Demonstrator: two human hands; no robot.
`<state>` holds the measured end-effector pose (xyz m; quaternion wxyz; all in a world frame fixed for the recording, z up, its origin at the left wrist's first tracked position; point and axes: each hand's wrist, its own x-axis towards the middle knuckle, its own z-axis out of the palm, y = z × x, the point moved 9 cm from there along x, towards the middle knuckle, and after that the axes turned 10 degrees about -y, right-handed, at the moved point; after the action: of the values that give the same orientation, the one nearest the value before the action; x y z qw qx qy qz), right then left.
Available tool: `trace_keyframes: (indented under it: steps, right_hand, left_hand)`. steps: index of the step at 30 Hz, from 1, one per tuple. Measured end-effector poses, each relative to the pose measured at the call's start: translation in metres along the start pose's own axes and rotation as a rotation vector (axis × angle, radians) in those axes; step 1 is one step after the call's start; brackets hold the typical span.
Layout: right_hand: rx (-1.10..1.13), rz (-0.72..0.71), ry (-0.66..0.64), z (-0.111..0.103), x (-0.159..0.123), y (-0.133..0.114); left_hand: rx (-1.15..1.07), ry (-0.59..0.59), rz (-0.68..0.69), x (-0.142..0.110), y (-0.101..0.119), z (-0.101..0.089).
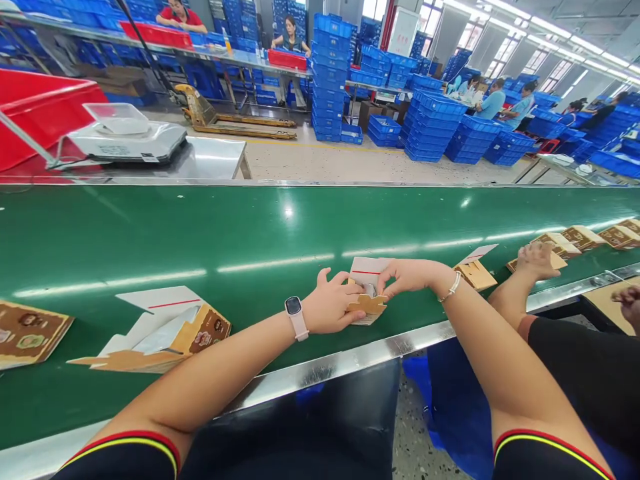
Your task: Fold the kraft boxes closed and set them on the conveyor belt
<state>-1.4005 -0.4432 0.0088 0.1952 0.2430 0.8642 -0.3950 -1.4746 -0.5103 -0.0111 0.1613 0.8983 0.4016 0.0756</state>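
A small cardboard box [367, 311] with its flap raised lies on the green conveyor belt in front of me. The flap is white inside with a red strip. My left hand [331, 304], a watch on its wrist, grips the box from the left, thumb low on the front and fingers over the opening. From the right, my right hand [407, 275] bends its fingers down onto the box's right edge at the opening. Something greyish shows inside between the hands. Left of me sits another open box [210, 328] with a silvery packet [163, 331] in it.
A brown printed box [33, 333] lies at far left. To the right are an open box [475, 272] and a row of closed boxes [583, 237], with a co-worker's hand [537, 261] over one. A metal rail [345, 363] edges the green belt [240, 227].
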Motion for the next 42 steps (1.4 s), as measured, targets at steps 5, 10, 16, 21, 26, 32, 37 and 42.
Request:
trace_keyframes:
  steps: [5, 10, 16, 21, 26, 32, 37, 42]
  right_hand:
    - [-0.085, 0.063, -0.002, 0.001, 0.008, 0.012]
    - [-0.008, -0.138, 0.389, 0.005, -0.005, 0.013]
    - [0.327, -0.225, 1.014, 0.026, -0.041, 0.048]
    - [0.470, -0.347, 1.173, 0.042, -0.048, 0.061]
    - [0.571, -0.224, 1.362, 0.049, -0.056, 0.073]
    - [0.984, -0.133, 1.415, 0.058, -0.055, 0.101]
    - [1.289, -0.108, 1.255, 0.058, -0.043, 0.112]
    - [1.365, -0.022, 1.161, 0.054, -0.042, 0.118]
  left_hand:
    - [-0.035, 0.033, 0.026, 0.010, 0.001, 0.000]
    - [-0.053, 0.035, 0.034, 0.020, 0.002, 0.004]
    - [-0.116, 0.090, 0.013, 0.031, 0.003, 0.004]
    - [-0.331, 0.225, -0.063, 0.042, 0.002, 0.015]
    - [-0.678, 0.622, 0.009, 0.044, -0.006, 0.017]
    - [-1.290, 0.570, -0.309, 0.069, -0.044, 0.038]
    - [-1.476, 0.302, -0.349, 0.098, -0.029, 0.045]
    - [-1.406, 0.285, -0.473, 0.110, -0.024, 0.048]
